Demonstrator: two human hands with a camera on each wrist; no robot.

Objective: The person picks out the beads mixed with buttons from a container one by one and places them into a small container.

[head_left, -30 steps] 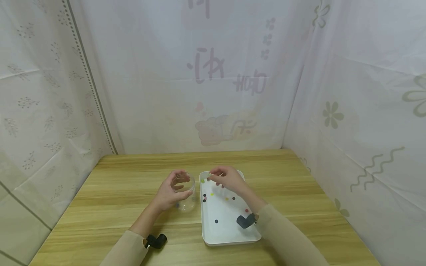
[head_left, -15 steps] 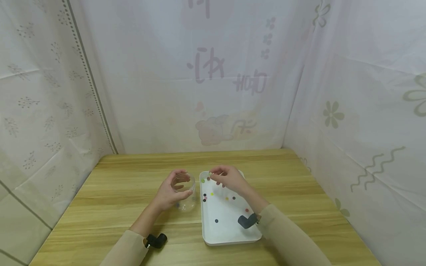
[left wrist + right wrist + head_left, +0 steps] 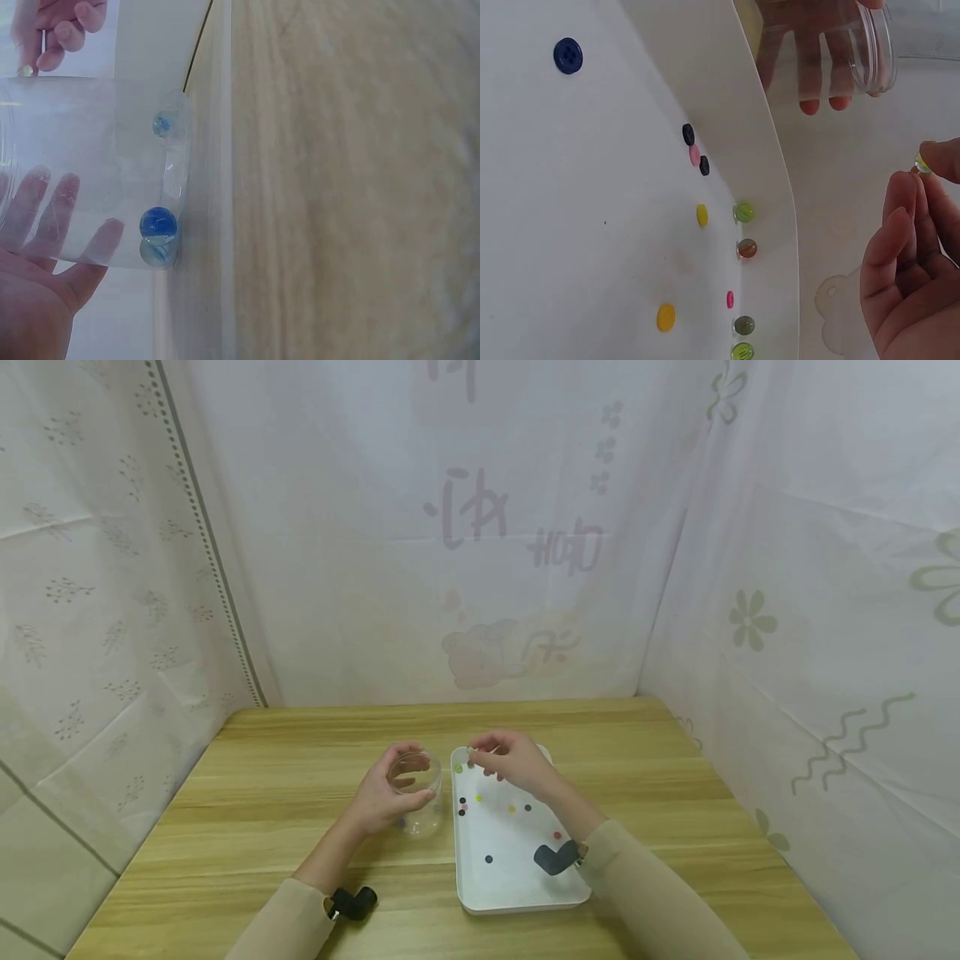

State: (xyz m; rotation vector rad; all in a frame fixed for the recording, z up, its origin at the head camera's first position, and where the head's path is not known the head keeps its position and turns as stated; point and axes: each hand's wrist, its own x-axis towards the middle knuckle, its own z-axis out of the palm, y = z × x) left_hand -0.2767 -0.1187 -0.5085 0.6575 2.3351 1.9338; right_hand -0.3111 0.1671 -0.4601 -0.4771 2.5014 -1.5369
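My left hand (image 3: 375,797) grips a clear plastic jar (image 3: 422,822), its fingers and thumb round the upper part. Several blue-streaked marbles (image 3: 158,223) lie at the jar's bottom in the left wrist view. Between thumb and fingertips, my right hand (image 3: 520,766) pinches a yellow-green marble (image 3: 921,163), raised above the far left corner of a white tray (image 3: 502,889). In the right wrist view, more marbles (image 3: 744,212), green and brownish, lie along the tray's wall. Scattered buttons share the tray, among them a navy button (image 3: 568,55), a yellow button (image 3: 666,318) and a pink button (image 3: 695,155).
The wooden table (image 3: 300,777) carries the tray, just right of the jar. Pale patterned curtains (image 3: 360,610) enclose the back and both sides. Each wrist wears a black camera (image 3: 354,904). A red button (image 3: 557,835) lies in the tray near the right wrist.
My right hand, pinching the marble, has risen slightly and shifted a little left toward the jar. The left hand and jar stay in place.
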